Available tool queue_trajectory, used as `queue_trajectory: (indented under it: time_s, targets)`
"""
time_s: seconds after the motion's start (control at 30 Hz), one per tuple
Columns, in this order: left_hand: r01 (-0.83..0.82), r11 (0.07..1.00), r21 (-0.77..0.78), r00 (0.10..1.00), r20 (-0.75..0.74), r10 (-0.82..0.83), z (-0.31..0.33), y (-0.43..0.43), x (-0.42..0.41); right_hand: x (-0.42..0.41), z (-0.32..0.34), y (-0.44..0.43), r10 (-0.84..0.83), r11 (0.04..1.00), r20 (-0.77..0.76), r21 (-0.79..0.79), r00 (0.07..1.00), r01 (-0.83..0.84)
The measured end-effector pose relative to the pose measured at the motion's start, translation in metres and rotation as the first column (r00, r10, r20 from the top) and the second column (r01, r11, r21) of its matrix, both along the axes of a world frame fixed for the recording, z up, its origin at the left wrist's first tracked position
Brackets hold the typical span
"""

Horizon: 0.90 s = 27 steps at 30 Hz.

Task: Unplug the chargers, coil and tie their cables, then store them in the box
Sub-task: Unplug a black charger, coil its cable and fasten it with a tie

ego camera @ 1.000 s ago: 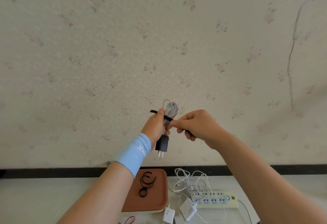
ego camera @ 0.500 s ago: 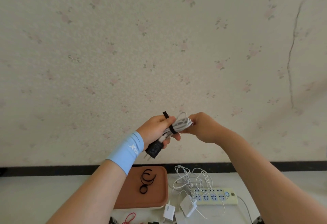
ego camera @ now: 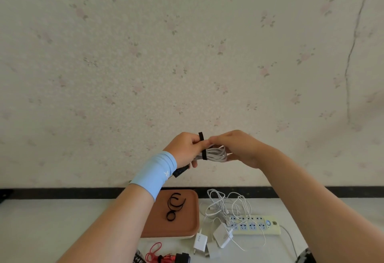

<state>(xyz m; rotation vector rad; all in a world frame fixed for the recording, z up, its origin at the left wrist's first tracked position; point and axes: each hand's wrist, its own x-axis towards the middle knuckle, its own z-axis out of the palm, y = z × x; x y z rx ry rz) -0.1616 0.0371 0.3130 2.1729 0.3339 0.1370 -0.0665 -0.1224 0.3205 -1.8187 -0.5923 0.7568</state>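
a home room, by the look of it: faded floral wallpaper with a long crack, a dark baseboard, a white table against the wall.

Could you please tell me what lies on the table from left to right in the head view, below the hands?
brown-lidded box → small white charger → larger white charger → pale yellow power strip

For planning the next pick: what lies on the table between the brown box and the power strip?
In the head view, tangled white cables and white chargers lie between the brown box and the power strip.
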Motion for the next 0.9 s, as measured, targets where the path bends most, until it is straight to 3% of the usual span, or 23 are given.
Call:
queue_trajectory:
  time_s: [0.2,0.37,0.53,0.7,0.9]
  targets:
    - [-0.055,0.997,0.06,0.998,0.031,0.053,-0.004,-0.002,0.002,-0.012,-0.01,0.008,-0.122,0.992,0.112,-0.021,0.986,0.125]
    - [-0.122,0.987,0.108,0.982,0.161,0.104,-0.005,-0.009,0.001,-0.015,-0.009,0.01,-0.265,0.964,-0.125,0.002,0.956,0.267]
    - [-0.052,0.993,0.106,0.995,0.094,0.042,-0.004,-0.01,0.001,-0.017,-0.011,0.013,-0.328,0.942,-0.229,0.001,0.917,0.337]
    - [-0.064,0.996,-0.054,0.996,-0.069,0.061,-0.011,-0.014,0.006,-0.017,-0.018,0.013,-0.394,0.916,0.104,-0.04,0.913,0.4]
    - [-0.226,0.966,-0.124,0.957,-0.212,0.196,-0.015,-0.014,0.01,-0.032,-0.018,0.02,-0.354,0.924,0.411,0.014,0.84,0.383]
